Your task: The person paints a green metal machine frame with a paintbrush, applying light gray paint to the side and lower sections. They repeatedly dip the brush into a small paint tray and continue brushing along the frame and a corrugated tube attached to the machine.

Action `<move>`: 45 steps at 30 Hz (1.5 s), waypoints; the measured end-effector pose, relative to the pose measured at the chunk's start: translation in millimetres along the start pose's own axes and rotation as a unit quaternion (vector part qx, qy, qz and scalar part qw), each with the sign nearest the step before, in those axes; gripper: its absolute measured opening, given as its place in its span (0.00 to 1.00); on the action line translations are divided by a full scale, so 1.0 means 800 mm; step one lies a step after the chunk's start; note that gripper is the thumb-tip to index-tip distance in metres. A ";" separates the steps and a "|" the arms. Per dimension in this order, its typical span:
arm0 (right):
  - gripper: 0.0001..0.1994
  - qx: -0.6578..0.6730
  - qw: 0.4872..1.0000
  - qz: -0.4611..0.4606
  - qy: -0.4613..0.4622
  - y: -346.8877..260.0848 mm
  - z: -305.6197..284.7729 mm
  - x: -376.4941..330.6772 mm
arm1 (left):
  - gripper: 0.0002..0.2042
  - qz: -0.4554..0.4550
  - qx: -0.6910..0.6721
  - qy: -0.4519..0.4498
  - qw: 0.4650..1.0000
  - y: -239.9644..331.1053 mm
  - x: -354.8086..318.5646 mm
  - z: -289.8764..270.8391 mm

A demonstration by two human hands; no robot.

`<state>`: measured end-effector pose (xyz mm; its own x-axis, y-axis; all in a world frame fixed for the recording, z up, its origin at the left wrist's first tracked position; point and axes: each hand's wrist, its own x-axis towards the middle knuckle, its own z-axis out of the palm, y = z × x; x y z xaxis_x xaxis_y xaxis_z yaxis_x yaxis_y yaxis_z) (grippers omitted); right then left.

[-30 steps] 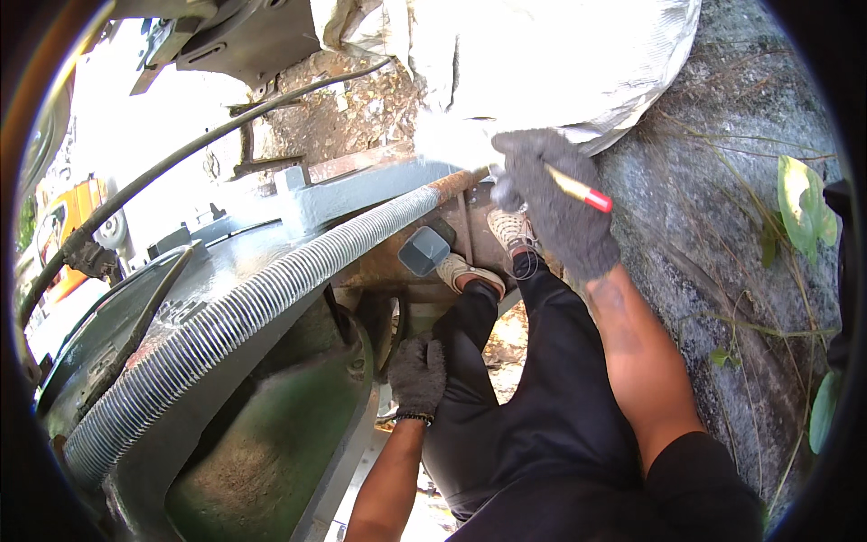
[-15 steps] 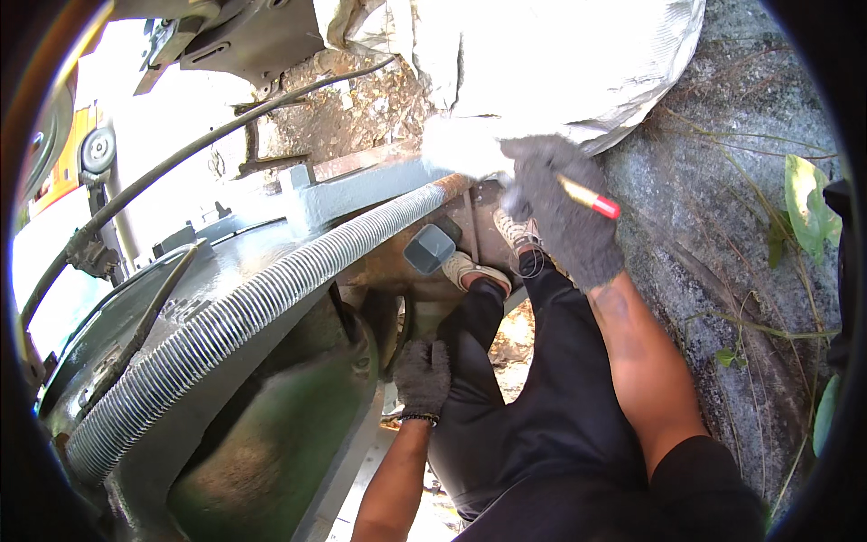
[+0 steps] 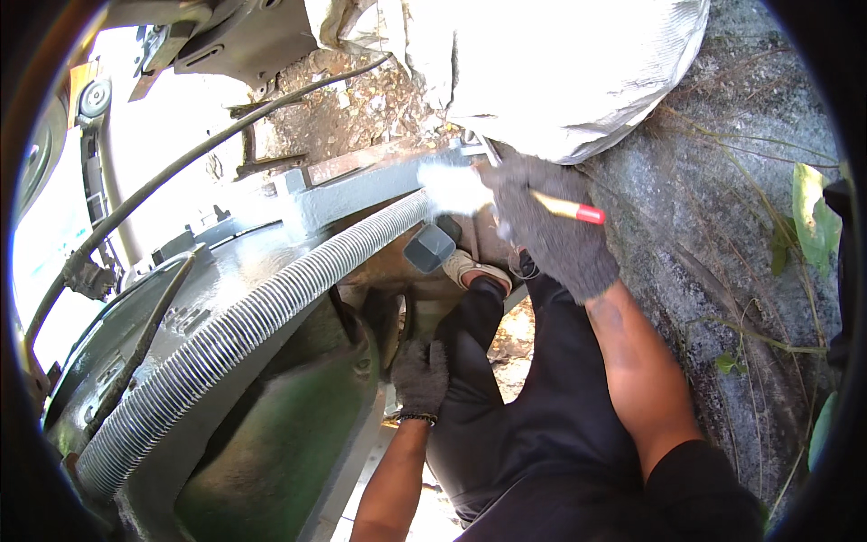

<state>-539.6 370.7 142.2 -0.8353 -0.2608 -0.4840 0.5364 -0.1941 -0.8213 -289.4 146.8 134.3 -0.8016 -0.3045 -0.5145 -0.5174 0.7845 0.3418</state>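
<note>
My right hand [image 3: 546, 221], in a dark grey knit glove, is closed around a paintbrush [image 3: 569, 209] with a yellowish handle and a red end. The brush's head [image 3: 454, 187] is a white blur from motion and glare. It overlaps the upper end of a ribbed grey hose [image 3: 271, 298]; whether it touches cannot be told. My left hand [image 3: 421, 378], gloved too, rests by the edge of a green metal panel [image 3: 271, 461], beside my left thigh. Its fingers point forward and seem slightly apart; their tips are partly hard to make out.
A grey-blue metal beam [image 3: 361, 194] runs beyond the hose. A small grey box-shaped container [image 3: 429, 248] is by my feet. A large white sack [image 3: 578, 72] lies ahead, a rough stone wall [image 3: 704, 262] with vines rises on the right. A black cable [image 3: 181, 167] crosses the left side.
My right hand has moved slightly left and down with the paintbrush, bringing its head toward the hose's upper end. My left hand stays in place. The view has shifted slightly.
</note>
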 end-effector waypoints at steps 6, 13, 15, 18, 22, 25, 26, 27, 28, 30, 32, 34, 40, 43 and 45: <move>0.07 -0.033 0.996 -0.048 -0.068 -0.025 0.018 0.034 | 0.14 -0.016 -0.013 -0.018 1.000 0.005 0.005 -0.005; 0.07 -0.094 0.994 -0.040 -0.033 -0.050 0.003 0.045 | 0.14 -0.017 -0.027 -0.028 0.999 0.005 0.007 -0.003; 0.05 -0.150 0.985 -0.048 -0.063 -0.048 0.012 0.055 | 0.14 -0.032 -0.050 -0.022 0.998 0.003 0.006 -0.004; 0.07 -0.260 0.944 -0.184 -0.088 -0.046 0.022 0.067 | 0.14 -0.017 -0.052 -0.018 0.998 0.002 0.007 -0.003; 0.11 -0.211 0.965 -0.091 -0.124 -0.052 0.026 0.076 | 0.14 -0.015 -0.003 -0.026 1.000 0.002 0.008 -0.005; 0.12 -0.185 0.972 -0.060 -0.131 -0.054 0.023 0.074 | 0.14 -0.018 -0.009 -0.016 1.000 0.006 0.011 -0.006; 0.12 -0.159 0.981 -0.049 -0.096 -0.054 0.019 0.073 | 0.14 -0.018 -0.005 -0.017 1.000 0.008 0.012 -0.007; 0.12 -0.110 0.989 -0.044 -0.091 -0.053 0.018 0.070 | 0.14 -0.018 -0.001 -0.018 1.000 0.010 0.014 -0.008; 0.11 -0.112 0.986 -0.056 -0.110 -0.052 0.016 0.067 | 0.14 -0.008 -0.002 -0.013 1.000 0.013 0.016 -0.009; 0.10 -0.080 0.985 -0.023 -0.153 -0.048 0.013 0.060 | 0.14 0.011 -0.005 0.003 1.000 0.018 0.021 -0.012; 0.09 -0.210 0.965 -0.086 -0.129 -0.045 0.012 0.054 | 0.14 -0.039 -0.007 -0.032 0.999 0.022 0.026 -0.015; 0.09 -0.172 0.979 -0.094 -0.060 -0.044 0.013 0.051 | 0.13 -0.062 -0.022 -0.050 0.997 0.025 0.032 -0.019; 0.08 -0.224 0.962 -0.115 -0.106 -0.053 0.008 0.047 | 0.13 0.033 -0.072 0.015 0.997 0.043 0.056 -0.037; 0.08 -0.232 0.954 -0.171 -0.085 -0.054 0.010 0.046 | 0.15 0.048 -0.081 0.005 0.996 0.070 0.064 -0.055; 0.07 -0.167 0.951 -0.246 -0.081 -0.050 0.016 0.046 | 0.16 0.026 -0.090 -0.011 0.996 0.097 0.065 -0.063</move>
<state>-590.4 356.3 160.8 -0.9313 -0.3640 0.0153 -0.0064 -0.0257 -0.9996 -386.1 164.5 174.1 -0.8227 -0.2527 -0.5092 -0.5224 0.6892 0.5020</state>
